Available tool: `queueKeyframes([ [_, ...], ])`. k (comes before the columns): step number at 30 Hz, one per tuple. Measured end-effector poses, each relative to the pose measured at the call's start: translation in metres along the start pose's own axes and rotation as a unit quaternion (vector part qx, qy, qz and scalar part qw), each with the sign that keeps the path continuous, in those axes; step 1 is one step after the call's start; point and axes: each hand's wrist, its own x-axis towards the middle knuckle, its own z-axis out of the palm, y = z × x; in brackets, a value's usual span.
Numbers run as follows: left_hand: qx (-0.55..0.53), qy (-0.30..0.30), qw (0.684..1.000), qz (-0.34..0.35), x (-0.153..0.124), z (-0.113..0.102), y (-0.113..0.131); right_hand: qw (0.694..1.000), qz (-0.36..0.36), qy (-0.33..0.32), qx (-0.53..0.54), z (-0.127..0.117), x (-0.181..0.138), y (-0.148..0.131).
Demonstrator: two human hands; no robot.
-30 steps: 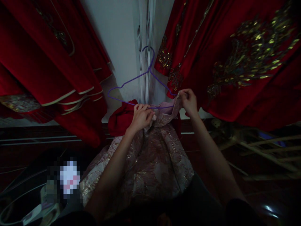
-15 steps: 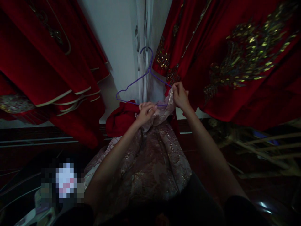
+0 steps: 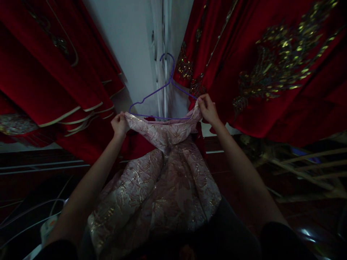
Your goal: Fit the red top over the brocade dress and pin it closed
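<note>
Left hand (image 3: pixel 119 124): fingers closed tight over the left end of the pink brocade garment's (image 3: pixel 168 177) top edge. Right hand (image 3: pixel 208 109): fingers pinched shut on the right end, at the right shoulder of the purple wire hanger (image 3: pixel 153 93). The top edge is stretched just below the hanger's bar. The hanger hangs at the far white wall (image 3: pixel 130 43), between red embroidered robes (image 3: pixel 271 72).

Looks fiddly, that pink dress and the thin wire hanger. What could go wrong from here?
1. The purple hanger hangs only by its small hook on the white bar. A tug from the left hand or right hand, both gripping the top edge of the pink dress, might knock it off.
2. Gold beading on the red robe beside the right hand could snag the brocade.
3. The thin wire may sag under the full skirt.
</note>
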Motion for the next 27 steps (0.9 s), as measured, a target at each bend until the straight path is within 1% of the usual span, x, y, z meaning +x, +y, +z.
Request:
queueKeyframes([
  [4, 0.026, -0.013, 0.999, 0.026, 0.006, -0.002, 0.002, 1.0, 0.0, -0.002, 0.009, -0.001, 0.0, -0.002],
  [9, 0.033, -0.011, 0.999, 0.026, 0.008, -0.002, -0.004, 1.0, -0.006, -0.008, 0.01, -0.001, 0.0, 0.001],
  [13, 0.047, -0.004, 0.999, 0.024, 0.005, -0.004, -0.003, 1.0, -0.008, -0.003, 0.005, 0.0, 0.001, 0.004],
  [19, 0.048, -0.023, 0.996, 0.073, 0.005, -0.007, 0.004, 1.0, -0.02, 0.009, 0.013, 0.0, 0.002, 0.007],
  [23, 0.077, -0.055, 0.991, 0.095, 0.012, -0.001, 0.015, 0.999, -0.026, 0.005, 0.035, 0.0, 0.002, 0.009],
  [25, 0.106, -0.086, 0.983, 0.124, 0.016, 0.008, 0.027, 0.999, -0.025, 0.006, 0.04, 0.0, 0.001, 0.009],
  [27, 0.125, -0.132, 0.971, 0.156, 0.019, 0.022, 0.042, 0.999, -0.021, 0.008, 0.045, 0.001, 0.0, 0.009],
])
